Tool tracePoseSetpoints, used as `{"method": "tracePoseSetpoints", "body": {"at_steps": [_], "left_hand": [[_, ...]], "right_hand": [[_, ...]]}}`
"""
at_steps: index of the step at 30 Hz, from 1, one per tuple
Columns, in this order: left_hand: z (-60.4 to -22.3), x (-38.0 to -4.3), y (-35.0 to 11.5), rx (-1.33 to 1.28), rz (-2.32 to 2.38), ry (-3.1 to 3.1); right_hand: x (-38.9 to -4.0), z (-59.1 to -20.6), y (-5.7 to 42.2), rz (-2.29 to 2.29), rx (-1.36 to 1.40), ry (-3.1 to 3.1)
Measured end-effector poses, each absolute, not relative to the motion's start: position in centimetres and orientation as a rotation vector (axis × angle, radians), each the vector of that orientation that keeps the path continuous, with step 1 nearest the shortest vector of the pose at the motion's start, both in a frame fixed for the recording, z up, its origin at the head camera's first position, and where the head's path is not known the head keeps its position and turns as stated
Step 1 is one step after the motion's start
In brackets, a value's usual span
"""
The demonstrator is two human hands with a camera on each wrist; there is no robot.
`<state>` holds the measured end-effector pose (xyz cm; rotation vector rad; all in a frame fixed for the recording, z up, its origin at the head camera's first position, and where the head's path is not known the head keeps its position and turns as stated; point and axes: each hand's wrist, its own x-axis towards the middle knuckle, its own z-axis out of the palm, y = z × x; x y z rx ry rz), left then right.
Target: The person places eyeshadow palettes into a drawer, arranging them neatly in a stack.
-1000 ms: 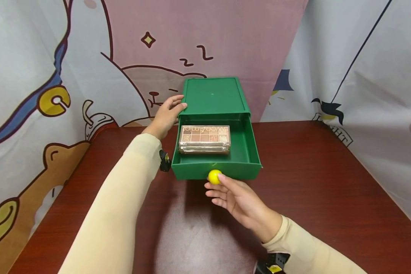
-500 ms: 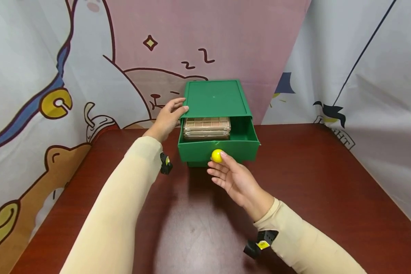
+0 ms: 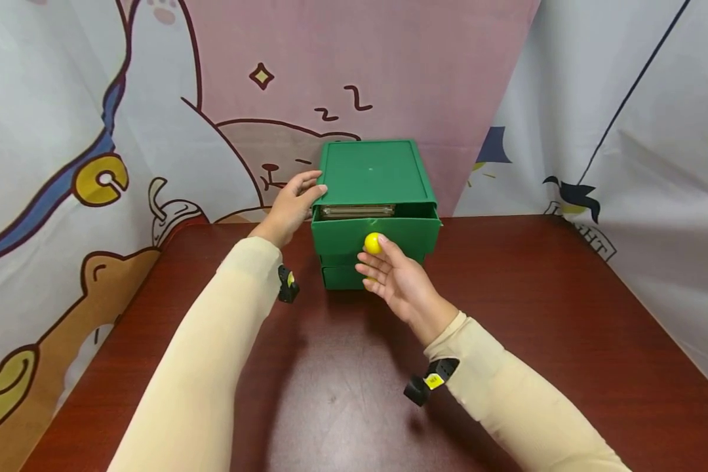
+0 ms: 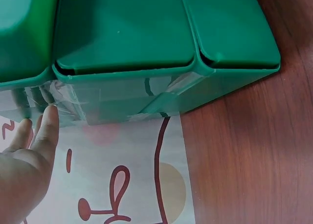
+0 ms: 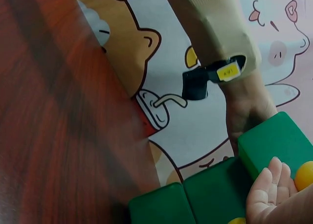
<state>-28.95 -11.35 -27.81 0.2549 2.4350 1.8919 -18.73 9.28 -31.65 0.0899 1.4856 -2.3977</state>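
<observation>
A green drawer unit [image 3: 368, 174] stands at the back of the table. Its upper drawer [image 3: 336, 236] sticks out a little, with the edge of an eyeshadow palette [image 3: 356, 211] showing inside; the rest lies under the unit's top. My right hand [image 3: 410, 288] pinches the drawer's round yellow knob [image 3: 373, 243], thumb at its right side, the other fingers loosely extended below. My left hand [image 3: 289, 210] rests against the unit's upper left side with fingers extended, shown against the green side [image 4: 161, 97] in the left wrist view.
Below is another green drawer [image 3: 342, 278], its yellow knob mostly hidden behind the right fingers. A reddish-brown table [image 3: 543, 314] carries the unit. A printed cloth [image 3: 425, 78] hangs close behind it. Black camera straps [image 3: 432, 381] circle the wrists.
The upper drawer has slid far back into the unit, carrying the palette mostly out of sight. My right hand has moved away from me with the knob; the left stays at the side.
</observation>
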Motion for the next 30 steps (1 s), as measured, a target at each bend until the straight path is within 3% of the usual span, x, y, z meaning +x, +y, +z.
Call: {"method": "tracePoseSetpoints", "body": {"at_steps": [18,24,30], "left_hand": [[-28.1,-29.1,-11.0,0.262,1.961,2.372],[-27.9,-28.8,-11.2,0.244,1.932,2.382],[-28.7,-27.9,-11.9,0.231,1.862,2.465]], "right_hand": [[-21.9,-31.3,9.2,-2.331,0.159,1.583],[-22.0,-31.5,9.8,-2.183,0.062,1.765],[-20.6,-32.5,13.5,-1.911,-0.102,2.206]]}}
